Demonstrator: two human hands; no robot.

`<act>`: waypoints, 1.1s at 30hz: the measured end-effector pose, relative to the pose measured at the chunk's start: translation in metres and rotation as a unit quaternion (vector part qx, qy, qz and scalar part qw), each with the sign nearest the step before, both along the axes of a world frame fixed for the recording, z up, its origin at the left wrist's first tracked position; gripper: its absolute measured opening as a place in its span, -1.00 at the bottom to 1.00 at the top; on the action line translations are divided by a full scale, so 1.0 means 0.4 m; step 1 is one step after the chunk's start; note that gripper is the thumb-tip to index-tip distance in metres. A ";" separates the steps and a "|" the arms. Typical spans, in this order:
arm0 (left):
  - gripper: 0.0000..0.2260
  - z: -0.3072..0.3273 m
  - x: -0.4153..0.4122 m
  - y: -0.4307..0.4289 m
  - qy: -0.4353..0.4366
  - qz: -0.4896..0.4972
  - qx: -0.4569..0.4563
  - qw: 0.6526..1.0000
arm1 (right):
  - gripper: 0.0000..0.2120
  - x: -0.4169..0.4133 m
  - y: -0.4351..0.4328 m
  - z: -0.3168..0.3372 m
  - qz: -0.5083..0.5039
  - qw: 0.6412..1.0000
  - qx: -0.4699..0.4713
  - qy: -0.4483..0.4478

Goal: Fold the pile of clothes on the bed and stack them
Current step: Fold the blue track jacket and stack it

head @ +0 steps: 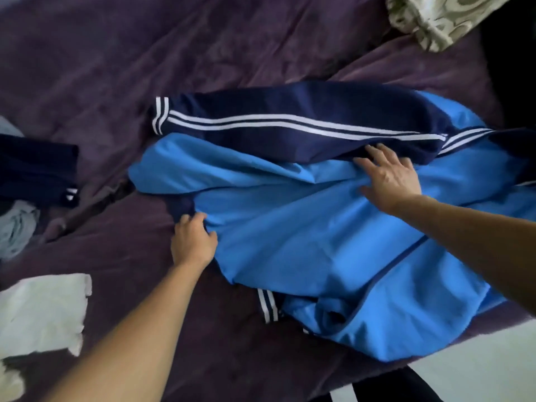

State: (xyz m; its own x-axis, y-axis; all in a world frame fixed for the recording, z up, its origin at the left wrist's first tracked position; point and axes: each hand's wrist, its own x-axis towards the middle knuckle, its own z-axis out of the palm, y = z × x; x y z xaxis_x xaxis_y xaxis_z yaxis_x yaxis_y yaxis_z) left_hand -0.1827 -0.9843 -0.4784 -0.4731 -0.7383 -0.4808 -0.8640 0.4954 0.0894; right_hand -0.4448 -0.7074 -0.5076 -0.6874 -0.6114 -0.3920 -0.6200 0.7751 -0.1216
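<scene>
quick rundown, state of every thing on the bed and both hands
blue jacket: spread out, rumpled, not yet folded
navy striped sleeve: laid across the jacket's far side
left hand: pinching the jacket's edge
right hand: open, flat on the jacket
dark navy garment: folded, at left
white cloth: lying flat, near left
patterned pillow: at the far right corner

I see a smooth, slightly shiny blue cloth jacket [304,242] under my hands. Its dark sleeve [290,111] shines too. The purple bed cover [116,68] looks soft and fuzzy.
</scene>
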 end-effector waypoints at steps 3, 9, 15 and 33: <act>-0.54 -0.046 -0.031 0.004 0.048 -0.002 -0.021 0.999 | -0.77 -0.074 -0.021 0.003 -0.079 0.993 -0.075 0.043; -0.46 -0.040 -0.097 -0.044 0.091 0.017 -0.080 0.992 | -0.66 -0.358 -0.110 0.153 -0.281 0.947 -0.118 0.104; -0.38 0.004 -0.121 -0.079 0.046 -0.044 -0.092 0.994 | -0.68 -0.294 -0.147 0.200 -0.092 0.966 -0.174 0.166; -0.85 -0.038 -0.163 -0.088 0.277 -0.173 -0.188 0.926 | -0.60 -0.326 0.010 0.069 -0.156 0.963 -0.146 0.162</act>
